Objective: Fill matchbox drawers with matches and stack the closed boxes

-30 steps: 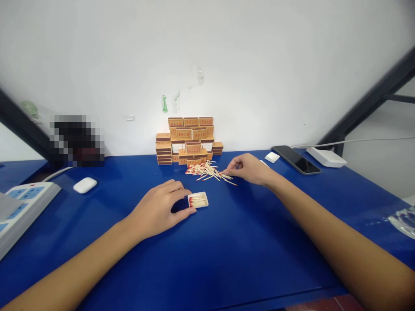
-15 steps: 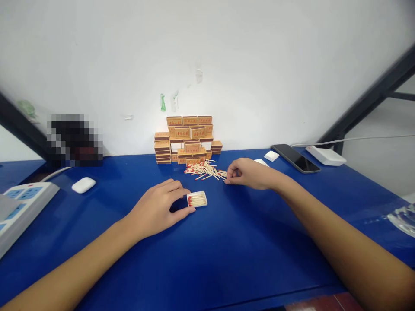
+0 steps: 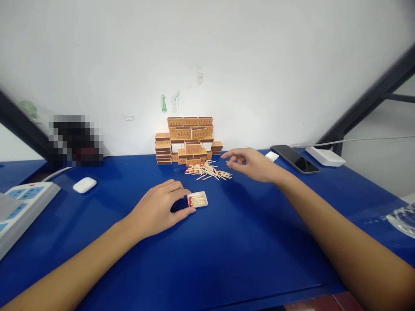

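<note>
My left hand holds a small white matchbox tray between thumb and forefinger, flat on the blue table. Red-headed matches lie side by side inside it. Beyond the tray is a loose heap of matches. At the heap's right side hovers my right hand, forefinger stretched out and the other fingers curled. A pale tip and a red speck at its fingers look like a match held there, mostly hidden. Behind the heap, yellow-brown matchboxes are stacked in tiers against the wall.
A black phone, a white box and a small white piece sit at the back right. To the left are a white earbud case and a power strip. Clear ridged plastic lies at the right edge.
My right hand has lifted from the heap's right edge and moved slightly up and away, its forefinger now straightened. My left hand and the tray have stayed put.
</note>
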### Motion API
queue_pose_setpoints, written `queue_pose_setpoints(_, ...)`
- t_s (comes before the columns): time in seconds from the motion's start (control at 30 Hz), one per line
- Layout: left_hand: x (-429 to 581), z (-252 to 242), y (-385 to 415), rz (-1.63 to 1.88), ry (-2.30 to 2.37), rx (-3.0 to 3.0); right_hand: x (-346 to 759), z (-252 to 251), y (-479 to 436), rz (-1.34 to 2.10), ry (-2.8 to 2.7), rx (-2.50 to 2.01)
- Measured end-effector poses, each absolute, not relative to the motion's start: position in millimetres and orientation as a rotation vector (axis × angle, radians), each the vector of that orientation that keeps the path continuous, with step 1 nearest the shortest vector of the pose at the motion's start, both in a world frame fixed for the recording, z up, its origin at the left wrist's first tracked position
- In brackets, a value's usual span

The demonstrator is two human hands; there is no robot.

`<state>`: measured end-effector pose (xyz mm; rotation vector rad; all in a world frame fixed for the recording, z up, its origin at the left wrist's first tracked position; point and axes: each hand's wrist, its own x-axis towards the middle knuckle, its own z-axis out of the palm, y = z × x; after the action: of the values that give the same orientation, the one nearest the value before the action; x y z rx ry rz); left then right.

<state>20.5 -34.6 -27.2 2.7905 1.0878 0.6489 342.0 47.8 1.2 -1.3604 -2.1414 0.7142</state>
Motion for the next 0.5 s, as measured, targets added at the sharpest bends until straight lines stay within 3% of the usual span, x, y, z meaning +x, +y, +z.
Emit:
queue_pose_setpoints(0.3, 20, -28, -33, 0.658, 1.08, 2.788, 339, -8, 52, 0.849, -1.912, -1.431)
queue_pose_setpoints(0.5, 20, -28, -34, 0.645, 1.087, 2.781, 344, -10, 56, 0.734, -2.072, -1.537)
